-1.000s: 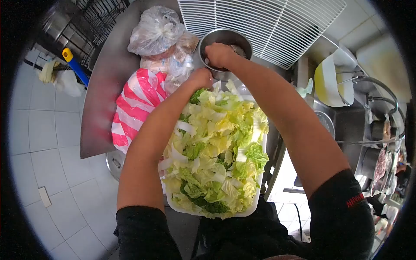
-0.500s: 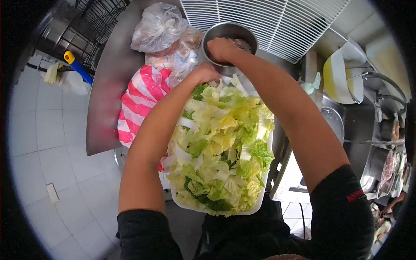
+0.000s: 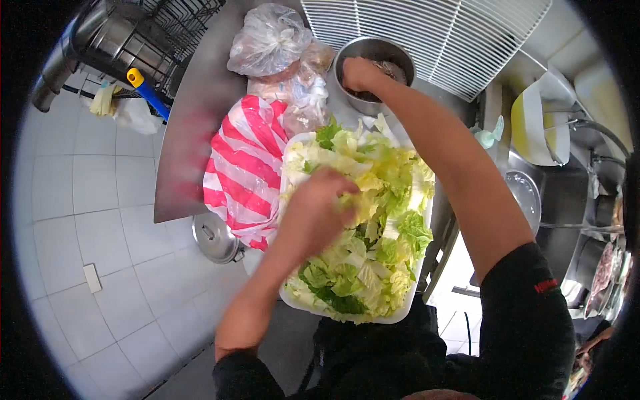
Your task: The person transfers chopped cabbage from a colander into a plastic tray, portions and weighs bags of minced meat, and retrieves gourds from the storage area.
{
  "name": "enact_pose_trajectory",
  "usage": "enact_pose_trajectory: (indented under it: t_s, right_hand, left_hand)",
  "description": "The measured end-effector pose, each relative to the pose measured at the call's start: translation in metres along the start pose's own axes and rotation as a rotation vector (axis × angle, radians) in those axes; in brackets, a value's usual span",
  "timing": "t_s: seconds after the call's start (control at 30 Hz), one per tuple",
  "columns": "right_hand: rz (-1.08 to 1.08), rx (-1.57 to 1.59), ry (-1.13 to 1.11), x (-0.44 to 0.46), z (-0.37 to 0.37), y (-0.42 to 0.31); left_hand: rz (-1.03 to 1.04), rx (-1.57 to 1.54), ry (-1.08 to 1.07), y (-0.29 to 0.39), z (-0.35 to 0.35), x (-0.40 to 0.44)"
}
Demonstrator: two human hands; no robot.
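greens: chopped yellow-green leaves (image 3: 383, 250) in white plastic tub (image 3: 393, 319), centre – left hand (image 3: 325, 208) over them, right hand (image 3: 361, 74) above in frame
left hand: blurred, can't tell grip
right hand: inside round grey metal pot (image 3: 365, 107), upper centre – fingers hidden, can't tell

Unreadable red lettering (image 3: 545, 286) on sleeve (image 3: 523, 317)

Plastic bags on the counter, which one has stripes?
The pink-and-white bag, just left of the chopped cabbage; the bags farther back are see-through, without stripes.
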State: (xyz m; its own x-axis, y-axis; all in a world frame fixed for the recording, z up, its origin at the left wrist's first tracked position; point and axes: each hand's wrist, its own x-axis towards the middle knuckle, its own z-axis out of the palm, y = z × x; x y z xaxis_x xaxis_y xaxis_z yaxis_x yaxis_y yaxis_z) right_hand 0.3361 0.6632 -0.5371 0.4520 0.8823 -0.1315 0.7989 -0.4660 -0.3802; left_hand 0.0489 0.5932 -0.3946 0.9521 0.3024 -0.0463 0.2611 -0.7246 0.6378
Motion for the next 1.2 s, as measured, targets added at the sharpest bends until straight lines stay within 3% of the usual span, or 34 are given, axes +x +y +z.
enact_pose_trajectory:
  t_s: [0.07,0.17,0.23,0.3,0.37,0.43,0.53,0.6,0.63,0.7,0.9,0.97,1.13,1.2]
  right_hand:
    - [0.0,-0.001,0.002,-0.001,-0.006,-0.003]
    - [-0.08,-0.149,-0.151,0.001,-0.014,-0.008]
    - [-0.014,-0.217,-0.271,0.007,-0.012,-0.006]
    - [-0.031,-0.19,-0.178,0.005,-0.005,-0.001]
    - [-0.051,-0.164,-0.086,0.003,-0.002,0.0]
    - [-0.032,-0.129,-0.079,0.002,-0.003,-0.001]
    - [0.037,-0.099,-0.2,-0.012,-0.025,-0.009]
    - [0.022,-0.138,-0.182,-0.018,-0.024,-0.004]
    - [-0.011,-0.164,-0.171,-0.021,-0.019,-0.006]
    - [-0.045,-0.186,-0.151,-0.02,-0.016,-0.009]
    - [0.036,-0.136,0.002,-0.014,-0.009,-0.008]
    - [0.111,-0.048,0.009,-0.008,-0.006,-0.004]
    - [0.361,0.265,0.116,-0.007,-0.016,-0.006]
    - [0.467,0.436,0.195,-0.009,-0.03,-0.008]
  left_hand:
    - [0.07,0.122,0.031,0.014,0.012,-0.024]
    - [-0.017,0.127,0.094,0.022,0.006,-0.032]
    - [0.088,0.099,0.163,0.011,-0.007,-0.026]
    - [0.082,-0.059,0.285,-0.011,-0.021,-0.001]
    - [0.018,-0.001,0.307,-0.039,-0.03,0.044]
    - [-0.079,-0.072,0.244,-0.076,-0.021,0.092]
    - [-0.035,-0.079,0.152,-0.116,0.008,0.151]
    - [-0.229,-0.055,-0.349,-0.123,0.023,0.181]
    - [-0.228,-0.054,-0.353,-0.128,0.035,0.189]
    - [-0.069,0.327,-0.586,-0.136,0.058,0.203]
    - [-0.149,0.145,-0.622,-0.142,0.061,0.203]
    - [-0.01,0.258,-0.51,-0.151,0.074,0.201]
    - [0.095,0.207,-0.458,-0.169,0.084,0.203]
    - [-0.08,0.2,-0.551,-0.158,0.081,0.203]
